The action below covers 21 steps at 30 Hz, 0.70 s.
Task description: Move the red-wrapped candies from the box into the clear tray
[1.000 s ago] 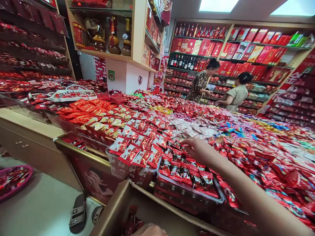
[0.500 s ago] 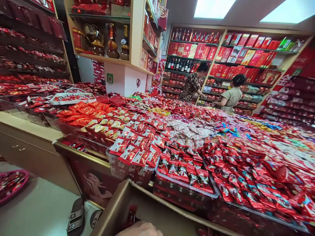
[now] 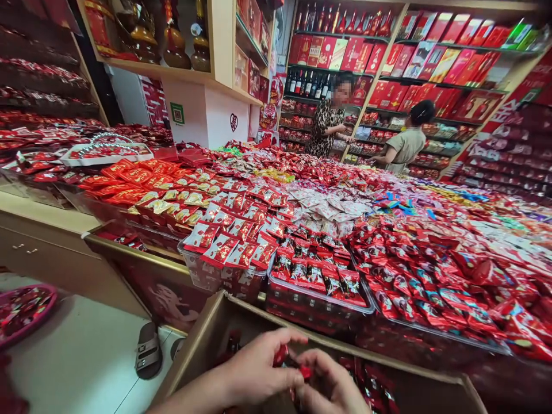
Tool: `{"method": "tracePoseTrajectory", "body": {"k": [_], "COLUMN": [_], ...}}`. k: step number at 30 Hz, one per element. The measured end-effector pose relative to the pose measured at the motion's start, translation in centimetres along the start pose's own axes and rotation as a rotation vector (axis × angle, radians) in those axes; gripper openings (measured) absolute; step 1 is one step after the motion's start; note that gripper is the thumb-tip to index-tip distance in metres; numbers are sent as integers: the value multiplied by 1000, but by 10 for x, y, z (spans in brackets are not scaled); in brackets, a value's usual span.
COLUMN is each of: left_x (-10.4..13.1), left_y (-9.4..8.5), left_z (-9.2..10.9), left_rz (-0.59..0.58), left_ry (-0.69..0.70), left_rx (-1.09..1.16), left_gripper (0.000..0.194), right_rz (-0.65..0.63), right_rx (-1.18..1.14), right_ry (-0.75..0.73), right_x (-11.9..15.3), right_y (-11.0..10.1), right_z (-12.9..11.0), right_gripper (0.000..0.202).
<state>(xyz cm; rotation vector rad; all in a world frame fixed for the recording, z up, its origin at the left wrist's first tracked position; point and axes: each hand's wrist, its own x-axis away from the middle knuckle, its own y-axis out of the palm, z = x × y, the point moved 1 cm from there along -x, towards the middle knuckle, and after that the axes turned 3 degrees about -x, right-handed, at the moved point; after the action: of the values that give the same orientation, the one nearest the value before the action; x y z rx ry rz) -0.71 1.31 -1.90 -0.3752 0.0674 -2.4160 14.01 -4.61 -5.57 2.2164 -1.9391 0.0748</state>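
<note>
Both my hands are over an open cardboard box (image 3: pixel 425 371) at the bottom of the view. My left hand (image 3: pixel 269 359) has its fingers curled round small red candy packets (image 3: pixel 282 355). Close against it on the right, my right hand (image 3: pixel 330 385) pinches a red wrapper (image 3: pixel 305 372) between thumb and fingers. More dark red packets (image 3: pixel 373 385) lie inside the box, partly hidden by my hands. Just beyond the box stand a clear tub of black-and-red packets (image 3: pixel 317 276) and one of white-and-red packets (image 3: pixel 233 247).
A wide display of wrapped candies (image 3: pixel 431 264) spreads ahead and right. At the lower left are a pink basket (image 3: pixel 50 299) and a sandal (image 3: pixel 149 351) on the floor. Two people (image 3: pixel 330 123) stand by the back shelves. A cabinet (image 3: pixel 219 57) overhangs the display at left.
My left hand has risen out of the box with packets, and my right hand has come into view beside it. The camera view has tilted down.
</note>
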Motion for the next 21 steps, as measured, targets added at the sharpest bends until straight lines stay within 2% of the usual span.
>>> {"method": "tracePoseTrajectory", "body": {"k": [2,3,5,7,12,16,19,21], "left_x": [-5,-6,-8,-7,-4,-3,-3,-2], "left_y": [1,1,-2,-4,4,8,8,7], "left_z": [5,7,10,10,7,10,14,17], "left_rz": [66,109,202,238,59,43,-16,-23], "left_ry": [24,34,58,43,-31,-40,-71,-100], "left_rx": [253,309,295,230,123,-29,71,151], "left_gripper": [35,30,24,25,29,21,18,17], "right_rz": [150,221,348,427,446,392,314,268], "right_rx": [-114,-139,-162,-223,-462,-638,-784,-780], "right_ry": [-37,-42,-40,-32,6,41,77,91], "right_x": [6,8,10,8,2,4,6,6], "right_y": [2,2,0,-2,-3,-1,-1,-3], "right_z": [-11,-17,-26,-30,-28,-26,-27,-29], "right_gripper": [29,29,26,23,20,16,18,18]}}
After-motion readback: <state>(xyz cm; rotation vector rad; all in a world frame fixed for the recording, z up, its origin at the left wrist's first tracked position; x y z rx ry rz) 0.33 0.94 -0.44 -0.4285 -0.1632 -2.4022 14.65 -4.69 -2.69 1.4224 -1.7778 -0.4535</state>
